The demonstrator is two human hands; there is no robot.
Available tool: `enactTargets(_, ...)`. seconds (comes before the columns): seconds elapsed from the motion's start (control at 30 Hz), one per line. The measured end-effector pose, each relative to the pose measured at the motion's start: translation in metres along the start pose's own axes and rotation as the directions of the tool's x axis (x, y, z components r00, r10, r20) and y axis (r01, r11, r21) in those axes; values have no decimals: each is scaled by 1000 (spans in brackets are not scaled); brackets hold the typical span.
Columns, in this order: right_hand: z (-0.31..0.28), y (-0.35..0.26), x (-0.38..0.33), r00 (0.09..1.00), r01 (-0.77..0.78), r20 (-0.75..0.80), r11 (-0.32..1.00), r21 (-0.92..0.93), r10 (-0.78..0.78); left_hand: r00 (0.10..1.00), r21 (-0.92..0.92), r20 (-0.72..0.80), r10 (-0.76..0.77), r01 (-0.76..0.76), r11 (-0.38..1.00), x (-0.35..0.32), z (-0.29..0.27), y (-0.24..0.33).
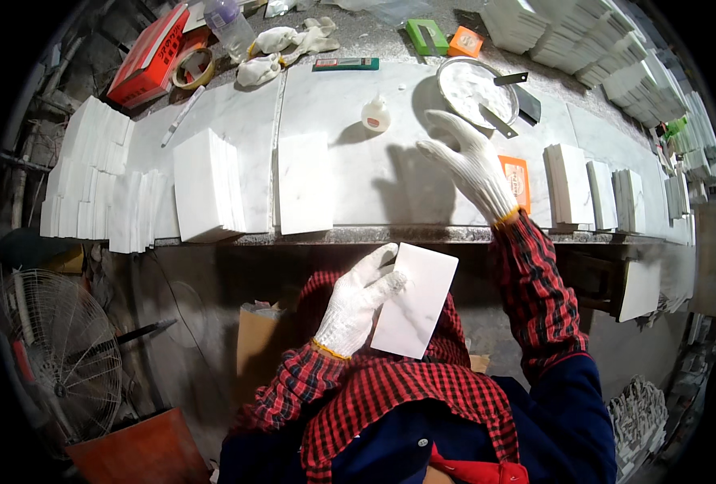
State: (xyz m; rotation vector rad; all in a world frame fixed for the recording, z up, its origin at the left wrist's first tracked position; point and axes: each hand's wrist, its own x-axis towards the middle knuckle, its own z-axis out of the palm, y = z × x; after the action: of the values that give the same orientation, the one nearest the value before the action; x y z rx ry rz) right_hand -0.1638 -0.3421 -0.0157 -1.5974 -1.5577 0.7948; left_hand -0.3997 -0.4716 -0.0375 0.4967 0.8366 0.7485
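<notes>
Reader: What is each gloved hand doing?

Author: The left hand (358,298) grasps a white veined tile (417,302) by its left side, thumb over the upper face, any fingers beneath being hidden. The tile is held above the lap, off the bench's near edge. The right hand (471,161), fingers spread and apparently empty, hovers over the bench (358,177), near a bowl (440,93) of white material.

Reader: How should the tile handle?

Author: By its look, stiff, fairly heavy for its size, smooth enough to slip against knit gloves, and brittle at the corners. It is best taken by both long edges, away from the corners, with support beneath.

Reader: And farther out?

Author: A spatula (499,121) rests across the bowl; a small bottle (375,117) stands to its left; an orange packet (517,184) lies beside the right wrist. Farther left are a single tile (304,184) and a tile stack (200,185); used-looking gloves (277,40) lie at the far left.
</notes>
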Motion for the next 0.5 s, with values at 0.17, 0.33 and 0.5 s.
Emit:
enactTargets(0.17, -23, -13, -79, 949, -311, 59, 895, 319, 308, 995, -15, -23, 94, -95, 995, 7, 5, 8)
enactTargets(0.33, -7, -8, -175, 844, -535, 372, 658, 530, 387, 996, 5, -19, 84, -84, 996, 27, 22, 16)
enactTargets(0.5, -3, -20, -189, 842, -539, 344, 619, 572, 416, 984, 54, 101, 145, -151, 987, 39, 42, 11)
